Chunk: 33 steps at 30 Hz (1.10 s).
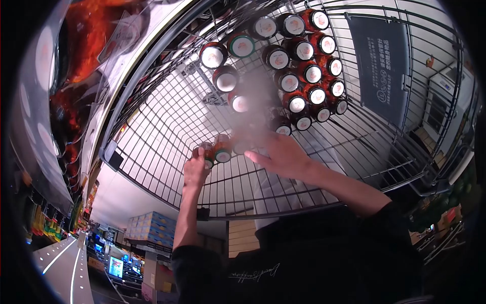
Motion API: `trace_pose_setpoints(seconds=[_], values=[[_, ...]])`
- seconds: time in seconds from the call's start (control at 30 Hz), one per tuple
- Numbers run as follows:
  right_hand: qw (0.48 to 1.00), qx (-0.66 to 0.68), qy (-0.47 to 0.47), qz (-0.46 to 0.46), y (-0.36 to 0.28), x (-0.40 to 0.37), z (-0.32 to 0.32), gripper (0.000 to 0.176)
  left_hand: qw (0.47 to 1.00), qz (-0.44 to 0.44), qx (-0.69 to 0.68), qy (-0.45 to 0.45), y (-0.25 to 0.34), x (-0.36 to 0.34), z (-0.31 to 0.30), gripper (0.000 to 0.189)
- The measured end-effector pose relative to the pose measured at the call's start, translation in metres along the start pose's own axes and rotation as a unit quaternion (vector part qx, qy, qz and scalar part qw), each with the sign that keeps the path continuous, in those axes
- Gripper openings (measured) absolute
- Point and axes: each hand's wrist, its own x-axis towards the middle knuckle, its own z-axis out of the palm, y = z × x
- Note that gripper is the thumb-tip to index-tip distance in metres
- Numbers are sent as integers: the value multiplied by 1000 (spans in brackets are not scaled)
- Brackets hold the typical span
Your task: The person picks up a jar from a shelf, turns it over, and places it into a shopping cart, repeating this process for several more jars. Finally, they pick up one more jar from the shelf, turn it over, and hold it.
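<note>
In the head view, my left hand (195,168) is closed around a jar (208,163) low in the wire shopping cart (152,169). Right beside it stands another jar with a green-rimmed lid (223,156). My right hand (283,156) reaches in from the right, its thumb stretched out and apart from the fingers. The thumb tip is close to a third jar (242,147); whether it touches cannot be made out. A grey blurred patch covers the right fingertips. Red-filled jars with white lids (304,50) stand in rows at the cart's upper right.
A few more jars (226,79) stand left of the rows. A dark sign panel (380,66) hangs on the cart's right side. Shelving with hanging red packages (83,40) runs along the left. A lit screen (116,266) and patterned boxes (148,230) are at lower left.
</note>
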Motion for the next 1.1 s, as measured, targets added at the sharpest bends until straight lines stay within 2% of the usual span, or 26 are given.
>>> trace_pose_setpoints(seconds=[0.13, 0.2, 0.23, 0.3, 0.33, 0.37, 0.4, 0.47, 0.53, 0.6, 0.67, 0.73, 0.8, 0.87, 0.9, 1.0, 1.03, 1.07, 1.1], values=[[998, -44, 40, -16, 6, 2, -1, 32, 999, -10, -3, -35, 5, 5, -22, 57], [994, -61, 75, -41, 17, 4, 1, 29, 999, 13, 31, -13, 16, 8, -44, 52], [990, -77, 98, -72, 20, 6, 2, 26, 999, -16, 52, 3, 29, 13, -62, 48], [992, -66, 94, -57, 23, 18, -5, 23, 993, -60, 82, 65, 53, 22, -94, 41], [993, -59, 89, -42, 25, 24, -9, 25, 995, -29, 60, 77, 67, 23, -121, 39], [980, -90, 147, -95, 29, 27, -11, 22, 993, -17, 42, 111, 83, 29, -141, 39], [980, -90, 149, -95, 30, 30, -18, 22, 989, -4, 24, 144, 99, 37, -158, 38], [938, -237, 147, -205, 30, 36, -37, 18, 963, 87, -6, 257, 124, 59, -185, 37], [936, -255, 139, -199, 34, 46, -44, 20, 899, 217, -156, 346, 141, 95, -198, 45], [957, -232, 104, -140, 44, 59, -49, 23, 876, 245, -117, 398, 153, 133, -201, 55], [948, -246, 118, -165, 58, 69, -53, 24, 877, 233, -104, 408, 163, 154, -198, 57], [949, -153, 185, -205, 76, 81, -52, 25, 877, 223, -92, 415, 165, 169, -190, 59], [956, -133, 172, -196, 79, 88, -59, 28, 878, 223, -94, 414, 157, 179, -178, 61], [994, 19, 111, -4, 78, 97, -65, 29, 882, 218, -90, 408, 157, 179, -177, 62], [987, 2, 148, -57, 90, 101, -59, 30, 881, 215, -91, 411, 158, 180, -177, 63], [972, 67, 207, -86, 106, 109, -50, 34, 876, 211, -92, 425, 163, 188, -170, 67], [979, 26, 163, -121, 110, 111, -53, 38, 868, 208, -79, 444, 162, 190, -170, 69], [979, 24, 164, -121, 112, 111, -51, 38, 859, 205, -65, 464, 162, 192, -168, 71], [981, 111, 139, -75, 113, 113, -47, 40, 867, 178, -96, 456, 163, 192, -165, 74]])
